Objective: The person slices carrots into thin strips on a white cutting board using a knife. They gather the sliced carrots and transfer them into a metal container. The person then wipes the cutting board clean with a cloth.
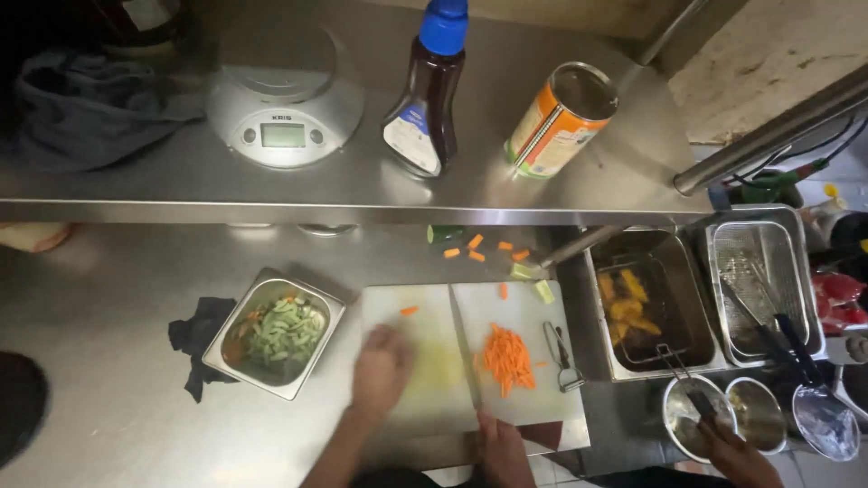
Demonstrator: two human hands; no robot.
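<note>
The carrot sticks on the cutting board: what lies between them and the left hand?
In the head view, the knife lies on the white cutting board between the left hand and the carrot sticks, its handle in the right hand.

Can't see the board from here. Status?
Right hand grips knife, blade flat on cutting board. Left hand on board, empty. Carrot sticks piled beside blade; peeler alongside.
</note>
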